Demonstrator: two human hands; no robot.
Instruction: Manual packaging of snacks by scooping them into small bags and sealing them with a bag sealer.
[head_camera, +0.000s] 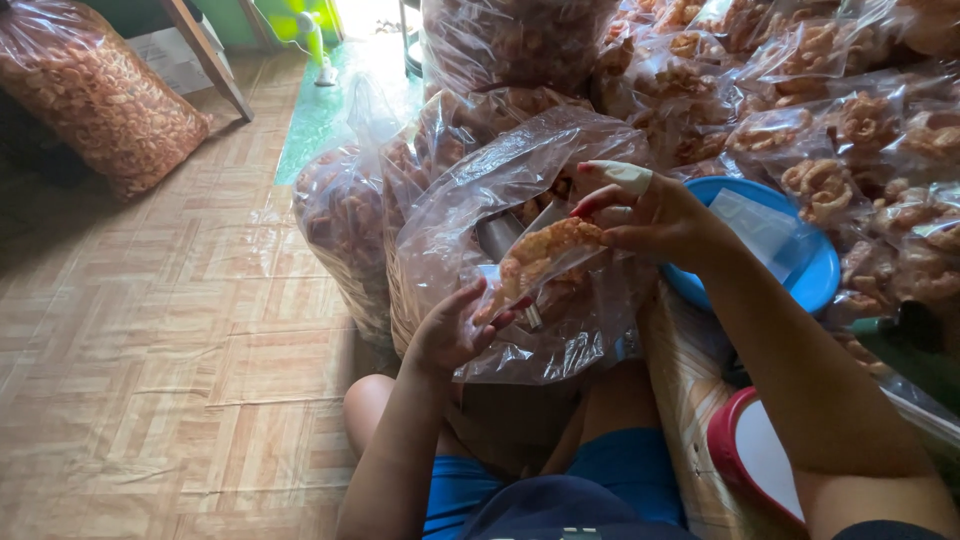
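Note:
My left hand (452, 328) grips the bottom of a small clear plastic bag (520, 285). My right hand (650, 215), with a white wrap on one fingertip, holds a golden fried cracker (548, 250) at the bag's mouth. The cracker is partly inside the bag. Behind both hands stands a big clear sack of loose crackers (480, 200), open at the top.
Many small packed cracker bags (830, 110) pile up at the right. A blue plastic basin (810, 265) sits beside my right arm, a red-rimmed dish (735, 450) below it. Another large sack (100, 95) lies at the far left on the patterned floor (170, 350).

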